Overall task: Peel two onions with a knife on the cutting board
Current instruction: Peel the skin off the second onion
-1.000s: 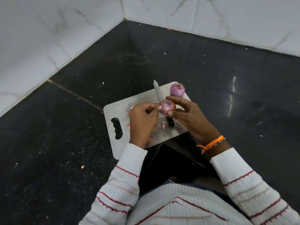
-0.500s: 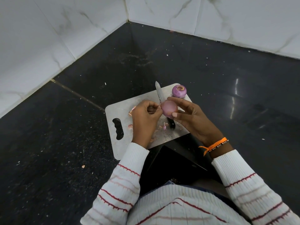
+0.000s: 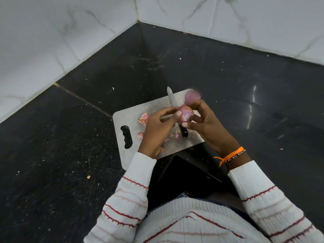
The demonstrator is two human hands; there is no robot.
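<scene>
Black counter (image 3: 228, 81), white tiles (image 3: 52, 41); specks, maybe crumbs.

The cutting board (image 3: 129, 118) lies on the floor (image 3: 70, 155), directly in front of the person. The knife (image 3: 175, 109) lies on the board near its right end, tip pointing away. One onion (image 3: 192, 95) sits at the board's far right corner. A second onion (image 3: 186, 115) is held above the board between the left hand (image 3: 157, 130) and right hand (image 3: 206, 123), over the knife. Peel scraps (image 3: 144, 118) lie on the board left of the knife.
</scene>
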